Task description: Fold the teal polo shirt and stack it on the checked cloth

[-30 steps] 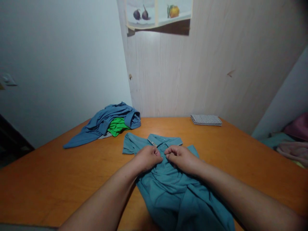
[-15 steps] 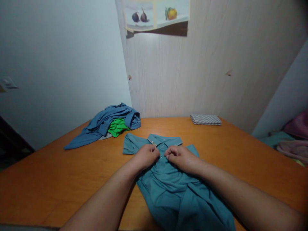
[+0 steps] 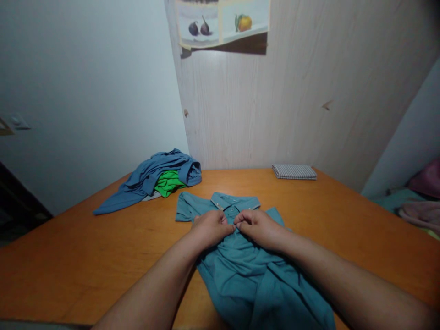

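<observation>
A teal polo shirt (image 3: 250, 279) lies front up on the orange wooden table (image 3: 85, 256), collar pointing away from me. My left hand (image 3: 210, 227) and my right hand (image 3: 256, 226) meet over the button placket just below the collar. Each has its fingers curled and pinched on the fabric there, fingertips almost touching. The buttons under the fingers are hidden.
A pile of blue and green clothes (image 3: 156, 179) lies at the back left of the table. A folded striped cloth (image 3: 294, 171) sits at the back right by the wooden wall panel. More fabric lies off the table at the far right (image 3: 417, 201).
Both hands have drawn a little closer together over the placket, so the fingertips now nearly touch. The view has tilted slightly; the shirt has stayed put.
</observation>
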{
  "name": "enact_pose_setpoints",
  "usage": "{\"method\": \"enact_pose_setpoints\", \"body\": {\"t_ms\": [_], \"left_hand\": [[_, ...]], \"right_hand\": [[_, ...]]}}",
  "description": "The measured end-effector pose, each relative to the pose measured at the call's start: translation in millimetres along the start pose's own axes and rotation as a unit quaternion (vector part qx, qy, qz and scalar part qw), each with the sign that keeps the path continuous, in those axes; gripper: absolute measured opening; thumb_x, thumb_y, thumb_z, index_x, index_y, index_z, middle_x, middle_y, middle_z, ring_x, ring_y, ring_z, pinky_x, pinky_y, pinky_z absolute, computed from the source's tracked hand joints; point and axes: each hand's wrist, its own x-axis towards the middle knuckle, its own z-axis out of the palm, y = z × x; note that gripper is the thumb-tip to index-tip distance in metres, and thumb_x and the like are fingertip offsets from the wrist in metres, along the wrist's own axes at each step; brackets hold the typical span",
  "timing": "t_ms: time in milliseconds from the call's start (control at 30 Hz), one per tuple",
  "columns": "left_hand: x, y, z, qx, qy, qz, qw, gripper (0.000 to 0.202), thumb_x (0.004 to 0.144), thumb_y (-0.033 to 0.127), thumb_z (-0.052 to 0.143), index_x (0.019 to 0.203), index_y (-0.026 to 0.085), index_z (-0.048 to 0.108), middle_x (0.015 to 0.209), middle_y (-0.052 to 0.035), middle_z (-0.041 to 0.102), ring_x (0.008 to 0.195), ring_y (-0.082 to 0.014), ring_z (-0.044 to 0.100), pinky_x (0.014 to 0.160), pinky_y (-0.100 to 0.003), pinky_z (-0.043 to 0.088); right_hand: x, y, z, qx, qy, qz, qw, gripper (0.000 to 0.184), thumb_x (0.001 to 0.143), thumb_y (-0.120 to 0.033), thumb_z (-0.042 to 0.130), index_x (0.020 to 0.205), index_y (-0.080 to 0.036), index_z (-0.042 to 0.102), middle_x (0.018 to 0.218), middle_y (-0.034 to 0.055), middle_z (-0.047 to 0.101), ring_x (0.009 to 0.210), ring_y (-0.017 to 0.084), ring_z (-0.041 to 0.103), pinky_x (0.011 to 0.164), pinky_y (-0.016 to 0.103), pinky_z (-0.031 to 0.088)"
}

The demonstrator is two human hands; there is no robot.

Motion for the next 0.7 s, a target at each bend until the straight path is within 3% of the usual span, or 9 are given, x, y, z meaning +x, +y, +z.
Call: {"method": "enact_pose_setpoints", "body": {"t_ms": [200,400,533,700], "left_hand": [[7.5,-10.2,11.4,-0.171,-0.014,0.005,0.985,0.011,0.066,0.026,0.067,0.07,0.017,0.061,0.059,0.0036,0.054,0.056,-0.0117,0.045,0.052,-0.021,0.028],[3.1,-3.1,4.0,-0.297,-0.033,0.068,0.952,0.019,0.071,0.032,0.065,0.079,0.016,0.059,0.066,0.0034,0.052,0.059,-0.0099,0.043,0.053,-0.02,0.029],[-1.3,0.8,-3.5,-0.323,-0.052,0.084,0.941,0.022,0.074,0.034,0.067,0.082,0.017,0.056,0.069,0.0043,0.05,0.06,-0.0092,0.041,0.055,-0.02,0.03],[-3.7,2.0,-2.1,-0.314,-0.049,0.077,0.945,0.019,0.077,0.032,0.064,0.082,0.017,0.053,0.068,0.0049,0.047,0.059,-0.009,0.04,0.054,-0.02,0.029]], "right_hand": [[0.3,3.2,-0.5,-0.008,0.004,-0.013,1.0,0.014,0.076,-0.019,0.054,0.082,-0.018,0.067,0.062,-0.0044,0.053,0.057,0.01,0.044,0.05,0.02,0.032],[1.1,-1.3,0.0,0.047,0.018,0.026,0.998,0.006,0.075,-0.021,0.056,0.077,-0.019,0.061,0.054,-0.0069,0.048,0.049,0.009,0.043,0.046,0.02,0.031],[1.5,-4.2,0.5,0.098,0.037,0.057,0.993,0.004,0.076,-0.024,0.056,0.076,-0.02,0.056,0.055,-0.0066,0.051,0.046,0.009,0.048,0.044,0.021,0.035],[0.8,-9.2,-0.5,0.122,0.097,0.039,0.987,0.006,0.072,-0.025,0.058,0.074,-0.021,0.055,0.054,-0.0076,0.049,0.046,0.009,0.047,0.043,0.02,0.033]]}}
